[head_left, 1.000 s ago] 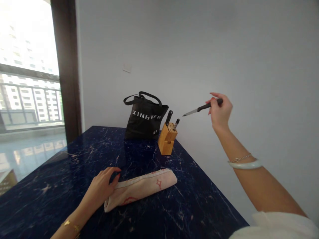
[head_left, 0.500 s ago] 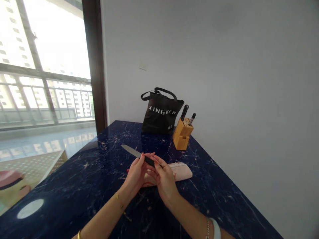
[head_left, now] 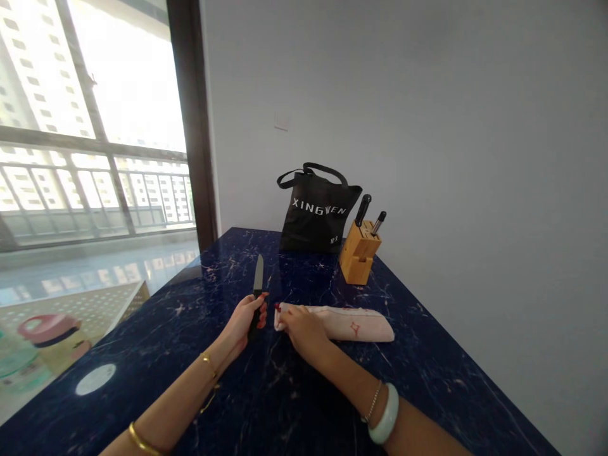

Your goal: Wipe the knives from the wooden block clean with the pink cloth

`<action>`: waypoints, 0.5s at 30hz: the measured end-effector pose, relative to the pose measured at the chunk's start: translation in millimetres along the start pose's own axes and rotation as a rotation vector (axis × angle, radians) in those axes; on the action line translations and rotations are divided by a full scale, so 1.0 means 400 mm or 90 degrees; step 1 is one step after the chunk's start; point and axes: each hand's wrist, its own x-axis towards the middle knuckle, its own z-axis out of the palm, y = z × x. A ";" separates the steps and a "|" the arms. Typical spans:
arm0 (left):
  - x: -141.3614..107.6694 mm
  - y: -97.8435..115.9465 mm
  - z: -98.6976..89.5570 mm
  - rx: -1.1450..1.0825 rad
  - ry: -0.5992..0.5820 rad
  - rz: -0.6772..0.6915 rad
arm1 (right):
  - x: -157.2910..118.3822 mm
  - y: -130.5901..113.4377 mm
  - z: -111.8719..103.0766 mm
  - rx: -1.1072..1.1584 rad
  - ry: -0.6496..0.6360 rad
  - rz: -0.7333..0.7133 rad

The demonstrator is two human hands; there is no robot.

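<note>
My left hand (head_left: 248, 320) is closed around the black handle of a kitchen knife (head_left: 258, 275), whose blade points up and away from me. Across the table lies a folded pale pink cloth (head_left: 358, 324) with red markings and a bit of red at its left end. My right hand (head_left: 301, 326) grips that left end, its fingers curled over the edge and partly hidden.
Behind the cloth stands a wooden knife block (head_left: 356, 265) with two handles sticking out. A black tote bag (head_left: 313, 221) is beside it against the wall. The dark blue marbled table (head_left: 228, 392) has a pink-lidded bottle (head_left: 54, 332) beyond its left edge.
The knife was across both hands; now only my left hand holds it, turned upright. My right hand has let go of its handle and taken hold of the cloth.
</note>
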 end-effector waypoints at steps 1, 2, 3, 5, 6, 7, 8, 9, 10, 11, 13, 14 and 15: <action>0.003 -0.007 0.012 0.028 -0.011 -0.005 | 0.007 0.038 -0.003 -0.029 0.011 0.036; 0.005 -0.015 0.024 0.061 -0.024 -0.007 | 0.013 0.077 -0.007 -0.051 0.025 0.071; 0.007 -0.023 0.036 0.095 -0.038 -0.005 | 0.017 0.116 -0.011 -0.062 0.036 0.104; 0.010 -0.043 0.056 0.154 -0.071 0.007 | 0.020 0.179 -0.016 -0.052 0.067 0.160; 0.012 -0.053 0.064 0.178 -0.084 0.014 | 0.020 0.201 -0.019 -0.031 0.093 0.181; 0.013 -0.065 0.070 0.201 -0.095 0.018 | 0.019 0.216 -0.020 -0.003 0.131 0.196; 0.015 -0.075 0.074 0.221 -0.103 0.017 | 0.018 0.223 -0.022 0.031 0.175 0.202; 0.017 -0.086 0.076 0.241 -0.109 0.007 | 0.017 0.223 -0.023 0.069 0.223 0.202; 0.020 -0.095 0.076 0.259 -0.112 -0.009 | 0.016 0.218 -0.023 0.106 0.268 0.196; 0.023 -0.104 0.076 0.275 -0.113 -0.025 | 0.017 0.208 -0.024 0.143 0.304 0.185; 0.031 -0.119 0.071 0.306 -0.115 -0.044 | 0.020 0.180 -0.024 0.205 0.333 0.158; 0.035 -0.125 0.069 0.322 -0.116 -0.046 | 0.022 0.165 -0.023 0.227 0.331 0.145; 0.038 -0.130 0.066 0.332 -0.115 -0.044 | 0.025 0.150 -0.022 0.240 0.322 0.130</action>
